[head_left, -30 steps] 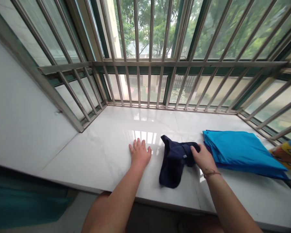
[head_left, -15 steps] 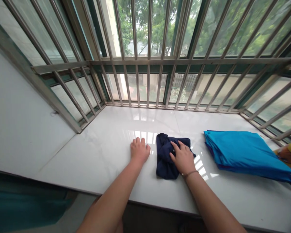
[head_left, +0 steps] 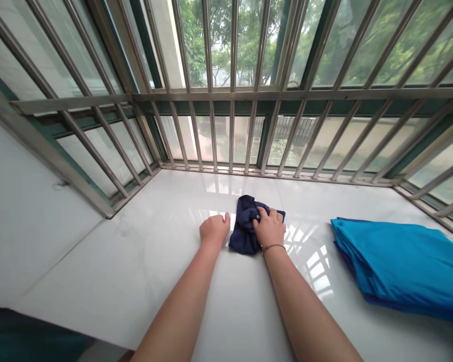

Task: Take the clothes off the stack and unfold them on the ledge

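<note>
A crumpled navy cloth (head_left: 243, 235) lies on the glossy white windowsill (head_left: 166, 261), in the middle of the view. My right hand (head_left: 271, 229), with a thin bracelet at the wrist, presses on the cloth's right side, its fingers curled into the fabric. Just left of the cloth, and apart from it, my left hand (head_left: 214, 230) rests on the sill as a loose fist with the thumb up. Nothing shows in it.
A folded stack of bright blue fabric (head_left: 403, 261) lies on the sill at the right. Metal window bars (head_left: 232, 136) enclose the sill at the back and on both sides. A white wall (head_left: 18, 211) stands at the left.
My right hand has pushed the cloth forward and slightly left, and the cloth is more bunched. My left hand's fingers have curled in. The view has moved closer to the window.
</note>
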### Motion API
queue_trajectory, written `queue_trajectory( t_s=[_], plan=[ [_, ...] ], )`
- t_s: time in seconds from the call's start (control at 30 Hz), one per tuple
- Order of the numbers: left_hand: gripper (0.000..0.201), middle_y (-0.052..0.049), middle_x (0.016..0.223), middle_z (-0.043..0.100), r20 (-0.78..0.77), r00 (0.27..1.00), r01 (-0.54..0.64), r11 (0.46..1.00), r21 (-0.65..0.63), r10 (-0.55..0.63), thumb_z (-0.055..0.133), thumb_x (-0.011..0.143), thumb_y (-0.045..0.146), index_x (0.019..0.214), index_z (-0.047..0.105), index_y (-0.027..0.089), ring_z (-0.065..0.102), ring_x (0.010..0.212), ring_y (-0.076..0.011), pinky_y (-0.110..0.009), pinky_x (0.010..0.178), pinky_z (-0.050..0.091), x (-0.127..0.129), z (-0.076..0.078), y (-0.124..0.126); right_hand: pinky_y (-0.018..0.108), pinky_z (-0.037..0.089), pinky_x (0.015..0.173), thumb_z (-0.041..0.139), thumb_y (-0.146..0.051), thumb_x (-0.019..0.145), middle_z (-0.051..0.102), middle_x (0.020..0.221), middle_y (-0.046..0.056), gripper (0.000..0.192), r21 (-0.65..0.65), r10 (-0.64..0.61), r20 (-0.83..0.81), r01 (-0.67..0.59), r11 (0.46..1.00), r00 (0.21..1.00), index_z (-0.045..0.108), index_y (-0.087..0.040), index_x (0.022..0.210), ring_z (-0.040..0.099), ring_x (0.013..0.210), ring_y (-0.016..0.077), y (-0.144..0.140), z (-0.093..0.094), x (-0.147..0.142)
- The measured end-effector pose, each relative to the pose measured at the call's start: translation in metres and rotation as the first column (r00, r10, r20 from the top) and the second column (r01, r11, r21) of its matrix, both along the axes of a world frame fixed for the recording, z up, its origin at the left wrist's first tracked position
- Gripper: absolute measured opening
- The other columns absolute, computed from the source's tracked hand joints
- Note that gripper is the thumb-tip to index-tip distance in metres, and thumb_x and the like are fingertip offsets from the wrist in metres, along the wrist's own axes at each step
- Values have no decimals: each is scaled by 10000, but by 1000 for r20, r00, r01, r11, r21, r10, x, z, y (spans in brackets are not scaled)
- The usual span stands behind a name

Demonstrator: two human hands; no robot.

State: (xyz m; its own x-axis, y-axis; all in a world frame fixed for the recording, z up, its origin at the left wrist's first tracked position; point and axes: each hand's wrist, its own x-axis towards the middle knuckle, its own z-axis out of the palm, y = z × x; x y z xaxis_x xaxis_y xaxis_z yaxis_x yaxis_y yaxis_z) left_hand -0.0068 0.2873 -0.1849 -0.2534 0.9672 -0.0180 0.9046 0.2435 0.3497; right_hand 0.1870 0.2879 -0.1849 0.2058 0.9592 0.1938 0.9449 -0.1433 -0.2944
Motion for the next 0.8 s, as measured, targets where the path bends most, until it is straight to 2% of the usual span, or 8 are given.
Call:
queue_trajectory(
  t_s=[0.13,0.27,0.33,0.43,0.5,0.57,0.67,0.8],
  plan=[
    [666,-58,694,669,316,935,94,970,226,-164,368,1096,704,723,680,248,641,706,-241,-339,660,383,-10,-9,0,469,513,1012,665,-357,1006,623,1469,166,478,45,28,-54,-26,999,998,725,-306,1477,552,1340,383,4,-3,5],
    [496,12,805,677,570,677,323,884,339,-466,698,940,733,1076,752,259,603,699,-192,-305,678,435,-11,-17,1,427,486,1096,597,-305,1026,733,1327,159,413,122,115,-182,-94,988,976,743,-200,1397,635,1223,327,9,-3,10],
    [497,21,875,706,568,659,374,870,322,-494,874,827,583,1199,746,279,623,740,-194,-303,704,457,-9,-19,3,401,507,1047,570,-324,1030,783,1210,126,369,123,130,-316,-95,988,940,756,-206,1326,685,1137,297,12,-2,12],
    [289,2,952,743,588,657,330,881,338,-472,820,830,348,1103,763,271,662,829,-208,-312,762,485,-9,-19,7,337,542,850,575,-403,1004,802,1013,75,323,-6,93,-640,-126,992,762,779,-217,1171,727,966,256,17,7,20],
    [153,-21,996,751,676,576,269,888,374,-459,744,840,290,984,768,246,679,906,-220,-315,798,502,-13,-17,10,305,522,714,620,-480,966,789,917,60,345,-140,54,-801,-275,951,596,782,-196,1077,714,844,236,18,19,32],
    [91,-26,949,745,809,406,213,905,368,-424,720,857,301,883,762,225,683,919,-221,-309,813,516,-18,-14,10,293,509,663,703,-557,912,784,885,52,397,-213,65,-854,-461,861,516,786,-182,1014,694,792,224,16,38,47],
    [157,-19,852,756,967,22,156,956,248,-254,778,857,361,883,779,206,699,814,-205,-304,791,551,-23,-8,6,300,551,760,770,-628,891,803,967,50,453,-215,191,-849,-651,728,493,798,-184,980,707,877,228,8,71,67],
    [292,-96,1019,848,938,-346,76,995,59,-30,831,806,335,1040,828,159,800,940,-280,-385,926,637,-22,-2,-1,317,563,835,699,-719,959,799,1029,66,541,-173,256,-861,-726,666,440,787,-190,1035,706,938,235,-2,93,73]
  ],
)
